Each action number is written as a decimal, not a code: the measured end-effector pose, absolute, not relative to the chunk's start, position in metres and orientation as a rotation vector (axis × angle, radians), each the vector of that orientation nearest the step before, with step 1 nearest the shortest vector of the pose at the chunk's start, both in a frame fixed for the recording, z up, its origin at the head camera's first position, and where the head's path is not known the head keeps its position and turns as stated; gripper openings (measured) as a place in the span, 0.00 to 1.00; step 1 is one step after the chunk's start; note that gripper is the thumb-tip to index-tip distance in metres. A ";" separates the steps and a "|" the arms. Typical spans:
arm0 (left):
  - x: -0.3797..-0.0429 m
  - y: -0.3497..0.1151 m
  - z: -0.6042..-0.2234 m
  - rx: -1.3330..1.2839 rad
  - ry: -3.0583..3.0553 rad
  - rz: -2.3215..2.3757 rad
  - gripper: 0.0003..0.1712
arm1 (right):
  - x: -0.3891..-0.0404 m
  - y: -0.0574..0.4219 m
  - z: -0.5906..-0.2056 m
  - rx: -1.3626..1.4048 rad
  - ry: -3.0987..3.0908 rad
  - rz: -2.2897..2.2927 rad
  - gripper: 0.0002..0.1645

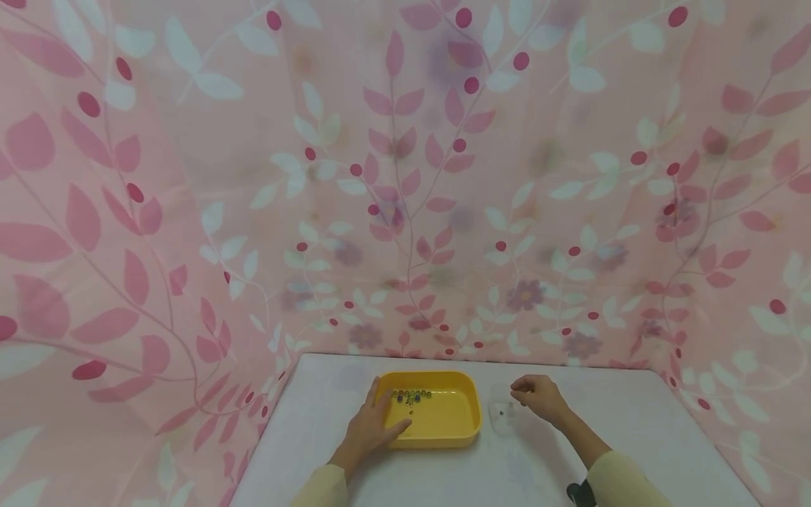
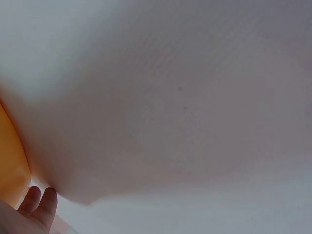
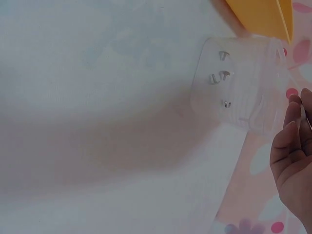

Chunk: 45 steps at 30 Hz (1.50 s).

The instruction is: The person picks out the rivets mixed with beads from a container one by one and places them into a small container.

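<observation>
Left hand spread at the yellow tray, right hand curled by the clear container

The left hand (image 1: pixel 369 426) is set against the left side of the yellow tray (image 1: pixel 443 426), its fingers extended and the thumb laid over the near-left rim. Small beads (image 1: pixel 412 395) are gathered in the tray's far left part. The right hand (image 1: pixel 541 398) is angled leftward, its fingers bent, at the far right of the clear plastic container (image 3: pixel 208 100), where small metal pieces (image 3: pixel 224 75) are seen; whether anything is pinched cannot be told. Both vessels are set on the white counter (image 1: pixel 431 482).
</observation>
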<state>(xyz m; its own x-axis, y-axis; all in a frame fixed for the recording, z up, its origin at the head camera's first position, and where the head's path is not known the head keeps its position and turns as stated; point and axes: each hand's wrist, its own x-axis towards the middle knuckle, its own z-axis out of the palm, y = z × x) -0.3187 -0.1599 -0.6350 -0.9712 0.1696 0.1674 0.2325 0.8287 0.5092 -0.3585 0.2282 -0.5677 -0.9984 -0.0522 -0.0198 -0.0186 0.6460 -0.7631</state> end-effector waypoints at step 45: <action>-0.320 -0.161 -0.638 -0.305 -2.897 -0.848 0.51 | -0.351 0.232 -0.582 -0.114 2.840 -1.293 0.10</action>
<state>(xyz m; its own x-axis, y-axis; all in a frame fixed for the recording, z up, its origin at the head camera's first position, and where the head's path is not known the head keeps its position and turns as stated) -0.3195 -0.1607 -0.6380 -0.9741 0.1617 0.1584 0.2216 0.8241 0.5213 -0.3514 0.2323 -0.5820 -0.9972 -0.0743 0.0127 -0.0583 0.6547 -0.7537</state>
